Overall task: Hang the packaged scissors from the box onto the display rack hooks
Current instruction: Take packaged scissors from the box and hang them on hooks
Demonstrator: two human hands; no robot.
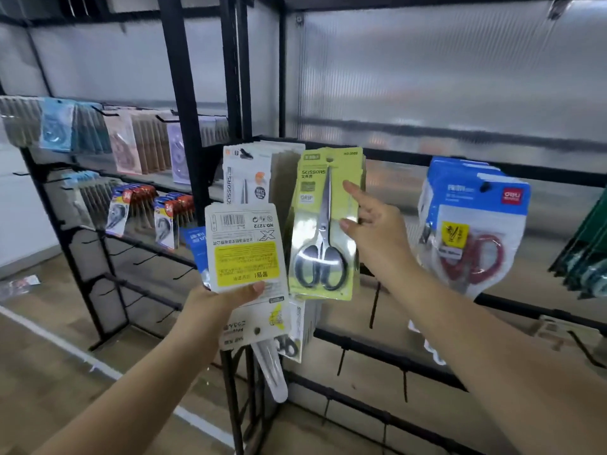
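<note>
My left hand [226,300] grips a stack of white scissors packs [244,247], upside down, backs facing me, with a yellow label. My right hand [371,224] touches the right edge of a green scissors pack [323,224] that hangs at the front of a row on a rack hook; thumb and fingers pinch its edge, index finger raised. Behind my left stack, more white scissors packs [246,178] hang on the neighbouring hook. The box is out of view.
Blue-and-white packs with red scissors [473,224] hang to the right, green packs [588,257] at the far right. Bare black hooks [374,310] stick out from lower bars. A left rack [108,139] carries tape and other stationery. Black posts [184,93] stand between the racks.
</note>
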